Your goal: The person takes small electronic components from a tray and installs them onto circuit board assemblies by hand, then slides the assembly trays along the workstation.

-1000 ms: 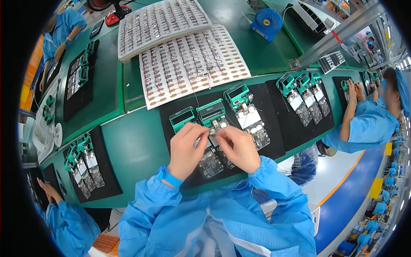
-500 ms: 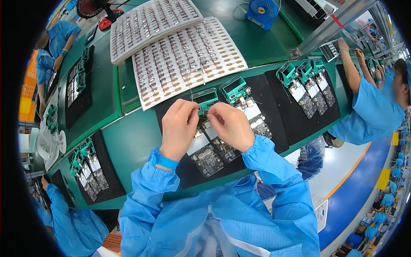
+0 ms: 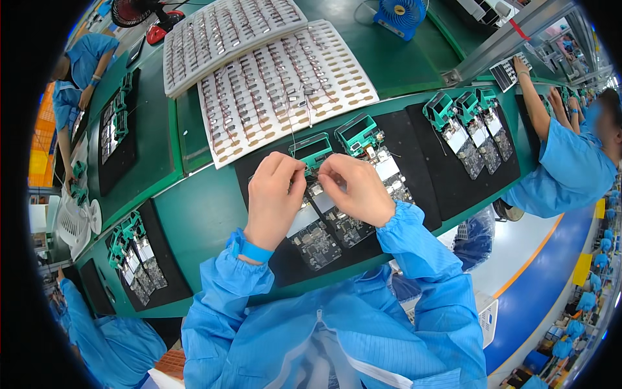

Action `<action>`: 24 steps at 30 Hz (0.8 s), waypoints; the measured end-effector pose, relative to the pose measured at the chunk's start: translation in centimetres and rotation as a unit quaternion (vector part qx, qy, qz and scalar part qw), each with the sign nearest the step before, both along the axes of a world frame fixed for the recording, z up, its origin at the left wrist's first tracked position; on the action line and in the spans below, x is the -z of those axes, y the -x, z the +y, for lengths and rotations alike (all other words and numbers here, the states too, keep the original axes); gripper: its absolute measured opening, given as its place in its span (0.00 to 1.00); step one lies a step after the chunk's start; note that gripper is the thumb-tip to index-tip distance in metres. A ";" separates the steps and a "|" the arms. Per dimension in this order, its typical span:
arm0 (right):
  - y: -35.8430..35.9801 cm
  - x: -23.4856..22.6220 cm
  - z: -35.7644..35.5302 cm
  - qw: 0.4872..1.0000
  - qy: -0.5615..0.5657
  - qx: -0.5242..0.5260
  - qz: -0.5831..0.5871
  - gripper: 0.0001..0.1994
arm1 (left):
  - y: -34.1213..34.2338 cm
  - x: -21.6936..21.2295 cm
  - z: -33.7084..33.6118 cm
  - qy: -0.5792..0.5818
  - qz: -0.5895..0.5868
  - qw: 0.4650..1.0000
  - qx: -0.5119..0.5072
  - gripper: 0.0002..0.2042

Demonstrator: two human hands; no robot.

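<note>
Circuit boards [image 3: 315, 246] lie on the black mat [image 3: 424, 194]; above it, left hand [image 3: 275, 198] and right hand [image 3: 357, 189], fingers curled, near a green frame [image 3: 312, 148]; whether either grip grasps anything, I cannot tell; beyond the mat, a white tray [image 3: 350, 68].

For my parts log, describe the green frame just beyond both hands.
The green frame looks like moulded plastic, boxy, with a rectangular opening. It sits on the black mat, one wall facing the person. The left hand and right hand are at its near side, hiding part; contact is unclear.
</note>
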State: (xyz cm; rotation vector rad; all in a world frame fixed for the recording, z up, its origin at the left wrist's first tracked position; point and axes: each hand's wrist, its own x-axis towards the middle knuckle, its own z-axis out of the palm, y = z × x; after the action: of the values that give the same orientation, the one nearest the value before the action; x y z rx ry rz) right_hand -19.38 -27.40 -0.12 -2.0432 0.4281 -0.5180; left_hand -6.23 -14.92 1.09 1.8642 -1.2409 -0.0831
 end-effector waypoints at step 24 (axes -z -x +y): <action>0.4 -1.9 2.1 0.995 -0.025 0.084 0.052 0.03 | 0.2 -0.1 5.2 -0.016 -0.149 0.988 0.043 0.23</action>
State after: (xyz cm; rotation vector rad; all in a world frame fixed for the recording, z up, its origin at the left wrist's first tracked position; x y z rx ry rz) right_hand -19.80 -25.34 1.73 -2.0014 0.6740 -0.4977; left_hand -6.38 -9.68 1.16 1.8984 -1.5304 0.1346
